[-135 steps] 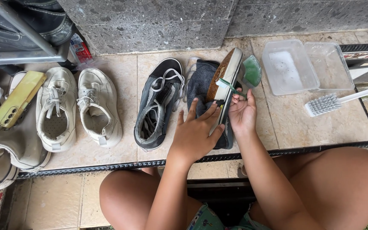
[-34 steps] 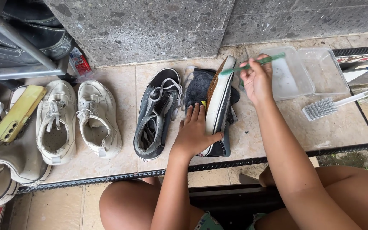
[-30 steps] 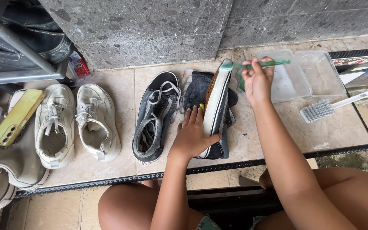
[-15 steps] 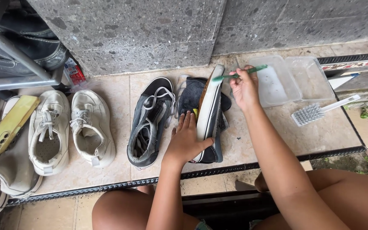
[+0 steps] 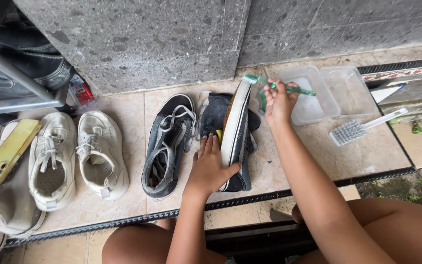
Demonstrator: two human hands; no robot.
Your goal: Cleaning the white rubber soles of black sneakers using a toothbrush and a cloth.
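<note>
A dark sneaker (image 5: pixel 237 128) with a white sole edge lies tipped on its side on the tiled ledge. My left hand (image 5: pixel 210 166) presses flat against its near end and holds it steady. My right hand (image 5: pixel 278 103) grips a green toothbrush (image 5: pixel 269 84), whose bristle head touches the toe end of the white sole. The matching dark sneaker (image 5: pixel 167 145) with white laces lies upright just to the left.
Two clear plastic containers (image 5: pixel 329 92) stand to the right, with a white scrub brush (image 5: pixel 362 127) in front of them. A pair of white sneakers (image 5: pixel 76 155) and a yellow phone (image 5: pixel 7 153) lie at the left. A stone wall (image 5: pixel 172 39) rises behind; a metal rack (image 5: pixel 13 83) holds shoes.
My right hand has brought the toothbrush down from above the container edge to the toe of the sole. The view has shifted slightly; my left hand stays on the shoe.
</note>
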